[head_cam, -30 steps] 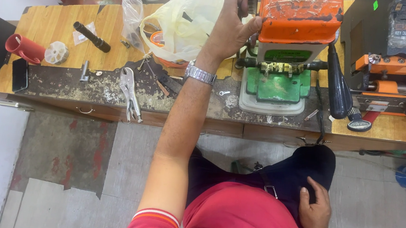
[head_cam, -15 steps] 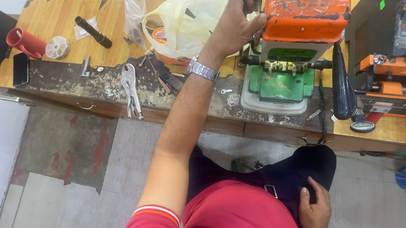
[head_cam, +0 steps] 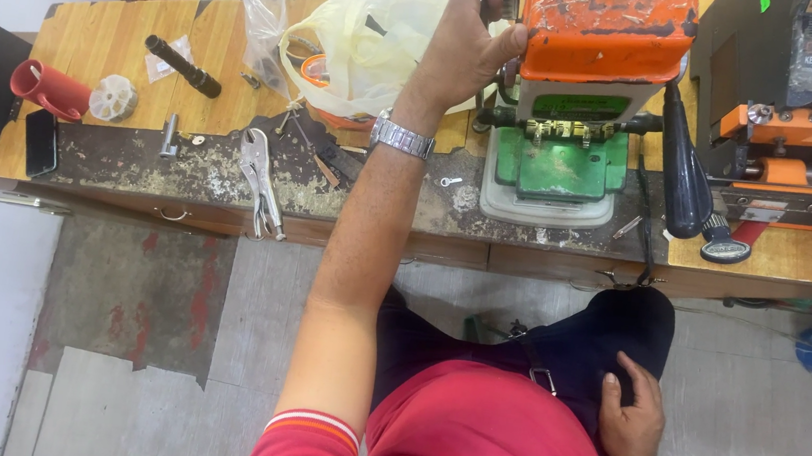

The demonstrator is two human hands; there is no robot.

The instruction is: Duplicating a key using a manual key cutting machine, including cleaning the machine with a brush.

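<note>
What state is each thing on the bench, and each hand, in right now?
Left hand: raised, on the orange machine's left edge.
Right hand: resting on the dark lap.
Orange and green machine: upright, cover scratched.
Locking pliers: lying flat, jaws shut.
Yellow plastic bag: crumpled, slumped.
Red cup: on its side.
Phone: lying flat, screen dark.

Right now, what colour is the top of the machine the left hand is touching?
Orange, scuffed with pale scratches; the machine top shows best in the head view, beside the left hand.
</note>
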